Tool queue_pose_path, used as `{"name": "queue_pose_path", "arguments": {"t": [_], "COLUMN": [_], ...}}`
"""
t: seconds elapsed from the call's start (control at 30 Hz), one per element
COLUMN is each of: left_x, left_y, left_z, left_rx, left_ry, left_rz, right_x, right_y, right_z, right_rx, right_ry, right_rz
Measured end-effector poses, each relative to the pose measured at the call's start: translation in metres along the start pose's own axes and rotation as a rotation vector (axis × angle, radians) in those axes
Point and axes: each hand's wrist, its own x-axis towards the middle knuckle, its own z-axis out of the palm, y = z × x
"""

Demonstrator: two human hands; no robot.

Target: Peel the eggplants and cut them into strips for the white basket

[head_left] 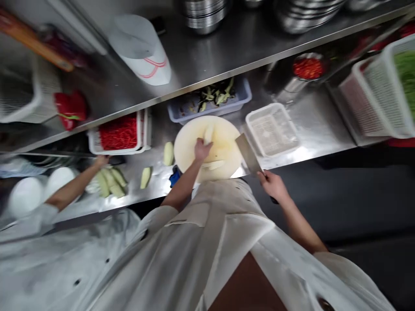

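Observation:
On the round cutting board [227, 125], my left hand [202, 150] has its thumb and fingers around the near end of a pale peeled eggplant piece [209, 130]. Another cut eggplant piece [214, 165] lies flat on the board, nearer to me. My right hand [274, 185] grips the handle of a cleaver [249, 153], off the board's right side, with the blade pointing away from me. Left of the board lie two whole peeled eggplants, one [168, 153] close to it and one [145, 177] farther off.
A bluish bin [241, 102] with dark peelings stands behind the board. A white plastic basket [272, 129] sits to the right. At left, a co-worker's hand [102, 160] is near more peeled eggplants [112, 182] and a basket of red strips [118, 134]. A steel shelf [220, 60] overhangs the counter.

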Motion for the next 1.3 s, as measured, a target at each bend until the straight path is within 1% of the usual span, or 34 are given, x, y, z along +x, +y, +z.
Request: {"name": "queue_pose_path", "arguments": {"t": [0.03,0.07,0.1,0.13,0.17,0.2,0.23,0.33,0.4,0.5,0.57,0.63,0.77,0.97,1.07,1.13,1.17,1.23,1.3], "left_x": [-0.003,-0.005,-0.007,-0.009,-0.01,-0.011,-0.011,-0.006,-0.001,0.007,0.011,0.013,0.014,0.017,0.019,0.018,0.018,0.015,0.01], "left_y": [0.0,-0.001,-0.002,-0.004,-0.006,-0.008,-0.011,-0.022,-0.028,-0.032,-0.033,-0.033,-0.036,-0.042,-0.042,-0.041,-0.041,-0.038,-0.034], "left_z": [0.007,0.014,0.02,0.024,0.026,0.027,0.025,0.016,0.012,0.011,0.012,0.014,0.018,0.026,0.023,0.018,0.015,0.012,0.015], "left_rx": [-0.085,-0.169,-0.23,-0.249,-0.23,-0.174,-0.093,0.138,0.221,0.279,0.286,0.28,0.253,0.225,0.24,0.262,0.272,0.279,0.261], "left_ry": [-0.048,-0.137,-0.25,-0.337,-0.389,-0.4,-0.371,-0.206,-0.15,-0.177,-0.204,-0.205,-0.197,-0.178,-0.162,-0.153,-0.152,-0.153,-0.13], "left_rz": [-0.01,-0.015,0.009,0.053,0.111,0.188,0.273,0.526,0.678,0.874,0.942,0.957,0.936,0.906,0.921,0.931,0.932,0.92,0.872], "right_x": [0.004,0.008,0.012,0.015,0.019,0.022,0.025,0.032,0.036,0.042,0.045,0.046,0.046,0.051,0.05,0.042,0.036,0.02,0.006], "right_y": [0.001,0.0,-0.003,-0.007,-0.013,-0.019,-0.025,-0.042,-0.052,-0.065,-0.072,-0.077,-0.084,-0.106,-0.112,-0.105,-0.097,-0.076,-0.05], "right_z": [0.005,0.01,0.014,0.016,0.018,0.018,0.018,0.017,0.018,0.023,0.026,0.027,0.024,0.028,0.029,0.023,0.019,0.008,-0.003], "right_rx": [-0.003,-0.006,-0.013,-0.024,-0.04,-0.063,-0.095,-0.225,-0.312,-0.415,-0.474,-0.524,-0.568,-0.575,-0.584,-0.592,-0.598,-0.615,-0.628], "right_ry": [-0.011,-0.028,-0.043,-0.056,-0.067,-0.074,-0.078,-0.087,-0.099,-0.125,-0.134,-0.139,-0.169,-0.282,-0.313,-0.318,-0.323,-0.348,-0.374], "right_rz": [-0.005,-0.01,-0.015,-0.021,-0.03,-0.041,-0.055,-0.1,-0.119,-0.135,-0.142,-0.154,-0.174,-0.1,-0.071,-0.084,-0.091,-0.09,-0.069]}}
